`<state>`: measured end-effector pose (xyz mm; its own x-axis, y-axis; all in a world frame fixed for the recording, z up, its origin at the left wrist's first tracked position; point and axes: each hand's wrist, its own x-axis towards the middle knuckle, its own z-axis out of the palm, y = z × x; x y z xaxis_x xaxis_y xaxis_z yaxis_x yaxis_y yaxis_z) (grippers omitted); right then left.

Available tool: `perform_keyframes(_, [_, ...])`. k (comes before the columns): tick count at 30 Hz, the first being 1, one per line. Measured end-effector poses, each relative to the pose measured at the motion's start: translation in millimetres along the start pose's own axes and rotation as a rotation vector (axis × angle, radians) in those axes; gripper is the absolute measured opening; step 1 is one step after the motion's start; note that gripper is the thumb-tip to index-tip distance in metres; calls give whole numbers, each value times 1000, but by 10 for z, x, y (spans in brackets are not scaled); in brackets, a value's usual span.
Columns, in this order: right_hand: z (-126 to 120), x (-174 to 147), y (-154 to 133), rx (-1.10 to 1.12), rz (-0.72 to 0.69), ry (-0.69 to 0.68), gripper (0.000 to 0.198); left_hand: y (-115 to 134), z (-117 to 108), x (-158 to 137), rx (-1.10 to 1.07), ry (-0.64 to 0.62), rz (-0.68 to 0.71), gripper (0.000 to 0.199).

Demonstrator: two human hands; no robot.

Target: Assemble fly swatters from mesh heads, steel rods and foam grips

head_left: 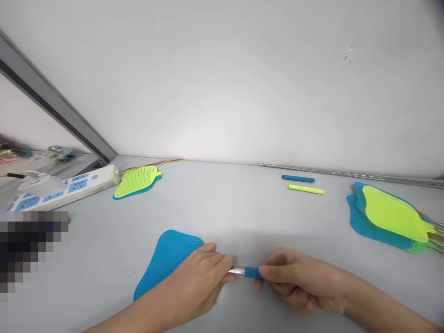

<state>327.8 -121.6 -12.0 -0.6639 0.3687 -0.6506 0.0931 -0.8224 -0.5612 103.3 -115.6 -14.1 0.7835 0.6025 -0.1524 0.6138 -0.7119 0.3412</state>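
A blue perforated fly swatter head (169, 254) lies on the grey table, partly covered by my left forearm. My left hand (204, 273) is closed around the swatter's neck, where a silver metal rod (237, 271) comes out to the right. A blue tubular handle grip (252, 272) sits around the rod's right part. Thumb and fingers of my right hand (294, 277) pinch this grip at its right side; the hand is slightly blurred, and the far end of the grip is hidden in it.
Loose blue (298, 178) and yellow (305, 189) handle grips lie farther back, before long metal rods (333, 173) along the wall. Stacked swatters (391, 215) lie at right. Yellow and blue swatter heads (137, 181) rest beside a white power strip (86, 182) at left.
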Motion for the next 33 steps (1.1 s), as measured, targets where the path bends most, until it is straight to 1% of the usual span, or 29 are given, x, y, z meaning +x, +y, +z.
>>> perform_keyframes(4, [42, -7, -8, 29, 22, 19, 25, 13, 13, -8, 6, 20, 16, 18])
perform_keyframes(8, [82, 0, -23, 99, 75, 26, 25, 30, 9, -20, 90, 50, 60, 17])
perform_keyframes(11, [104, -6, -24, 131, 78, 38, 24, 30, 20, -29, 134, 71, 72, 16])
perform_keyframes(18, [57, 16, -1, 153, 71, -16, 23, 3, 57, -12, 155, 44, 69, 17])
perform_keyframes(22, [29, 29, 6, 144, 46, -21, 24, -7, 43, 5, 136, 26, 47, 16])
perform_keyframes(27, [40, 30, 38, 116, 1, -35, 24, -9, 4, 4, 54, -3, 10, 17])
perform_keyframes(33, [23, 56, 67, 69, -48, -37, 26, -46, -29, 1, 27, 2, 17, 19])
